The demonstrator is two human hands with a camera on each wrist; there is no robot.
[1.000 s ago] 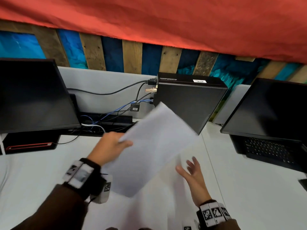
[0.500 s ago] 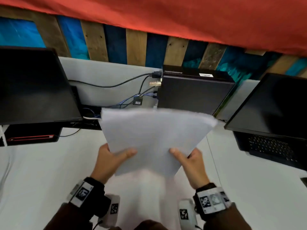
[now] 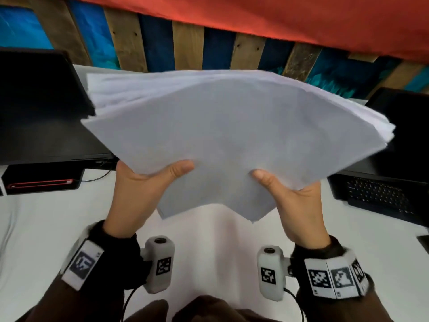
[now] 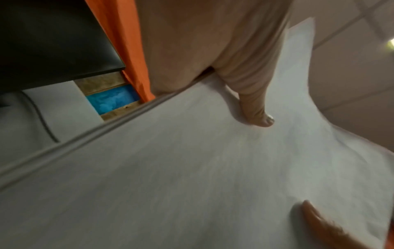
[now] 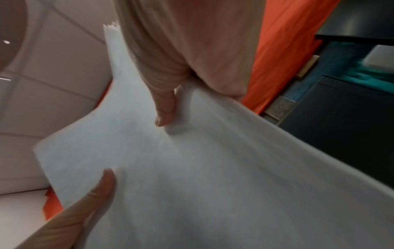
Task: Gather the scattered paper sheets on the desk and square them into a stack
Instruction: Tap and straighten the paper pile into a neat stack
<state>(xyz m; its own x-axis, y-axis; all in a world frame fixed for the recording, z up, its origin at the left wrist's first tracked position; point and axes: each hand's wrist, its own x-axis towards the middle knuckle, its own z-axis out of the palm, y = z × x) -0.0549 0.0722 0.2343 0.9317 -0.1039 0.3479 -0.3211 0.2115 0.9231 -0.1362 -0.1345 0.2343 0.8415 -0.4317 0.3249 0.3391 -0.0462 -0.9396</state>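
Observation:
A fanned bundle of white paper sheets [image 3: 232, 135] is held up in the air above the white desk [image 3: 34, 228]. My left hand [image 3: 144, 182] grips its lower left edge, thumb on top and fingers hidden behind. My right hand [image 3: 285, 191] grips the lower right edge the same way. The sheets are not aligned: their edges splay out at the top left and at the right. In the left wrist view my thumb lies on the paper sheets [image 4: 192, 168]. In the right wrist view the thumb presses on the paper sheets [image 5: 213, 168], which bend under it.
A black monitor [image 3: 39, 108] stands at the left, with a black and red device [image 3: 41, 182] under it. A black laptop [image 3: 383, 182] sits open at the right. A wall of wood planks and an orange cloth [image 3: 278, 15] rise behind.
The right hand has joined the left on the sheets, and both have raised the bundle higher and closer. It now hides the black computer box behind.

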